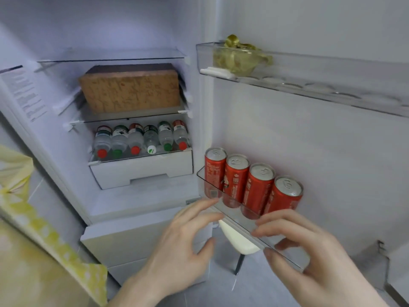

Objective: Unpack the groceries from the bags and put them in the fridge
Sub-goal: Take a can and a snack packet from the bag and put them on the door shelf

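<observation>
The fridge stands open. Several red cans stand in a row in the lower door shelf, a clear plastic bin. My left hand hovers just in front of the shelf's left end, fingers relaxed and holding nothing. My right hand is at the shelf's front wall, fingertips touching the clear plastic, thumb beneath it. Inside the fridge a brown box sits on a glass shelf. Below it several water bottles lie side by side with caps toward me.
A green-gold bag sits in the upper door shelf. A white drawer is under the bottles. A yellow patterned bag hangs at the left. A white object shows below the can shelf, over the grey floor.
</observation>
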`<state>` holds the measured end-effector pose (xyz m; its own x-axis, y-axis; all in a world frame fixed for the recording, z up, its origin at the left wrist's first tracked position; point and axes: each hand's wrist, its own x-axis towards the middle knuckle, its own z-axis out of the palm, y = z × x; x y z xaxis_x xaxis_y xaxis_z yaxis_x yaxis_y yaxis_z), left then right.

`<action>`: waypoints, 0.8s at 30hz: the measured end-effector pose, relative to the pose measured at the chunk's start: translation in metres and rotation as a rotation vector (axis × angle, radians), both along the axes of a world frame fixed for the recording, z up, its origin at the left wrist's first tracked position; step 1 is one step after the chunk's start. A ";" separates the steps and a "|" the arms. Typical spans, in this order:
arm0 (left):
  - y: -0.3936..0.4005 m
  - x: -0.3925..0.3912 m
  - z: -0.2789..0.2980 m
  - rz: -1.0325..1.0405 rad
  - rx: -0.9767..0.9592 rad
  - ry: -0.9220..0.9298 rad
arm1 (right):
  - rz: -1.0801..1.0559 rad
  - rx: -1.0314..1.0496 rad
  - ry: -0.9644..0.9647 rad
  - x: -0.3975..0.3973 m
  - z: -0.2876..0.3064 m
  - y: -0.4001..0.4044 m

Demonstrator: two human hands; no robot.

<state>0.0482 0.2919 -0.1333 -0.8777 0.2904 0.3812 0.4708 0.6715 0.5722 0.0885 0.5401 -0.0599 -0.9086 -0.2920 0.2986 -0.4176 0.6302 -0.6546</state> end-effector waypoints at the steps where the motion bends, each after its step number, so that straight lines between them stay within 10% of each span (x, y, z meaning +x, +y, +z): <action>1: -0.019 0.001 -0.005 0.056 -0.013 -0.016 | 0.034 -0.017 -0.016 -0.006 -0.004 -0.012; 11: -0.176 0.080 -0.048 0.680 -0.354 -0.387 | 0.451 0.538 -0.373 -0.072 -0.074 -0.191; 24: -0.185 0.238 -0.068 1.235 -0.264 -0.837 | 1.319 0.772 -0.238 -0.056 -0.101 -0.395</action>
<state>0.2867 0.1074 -0.2009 -0.5452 -0.7900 -0.2804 -0.8383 0.5129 0.1849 0.0326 0.1450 -0.1610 0.1060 -0.9075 -0.4064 -0.8673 0.1155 -0.4842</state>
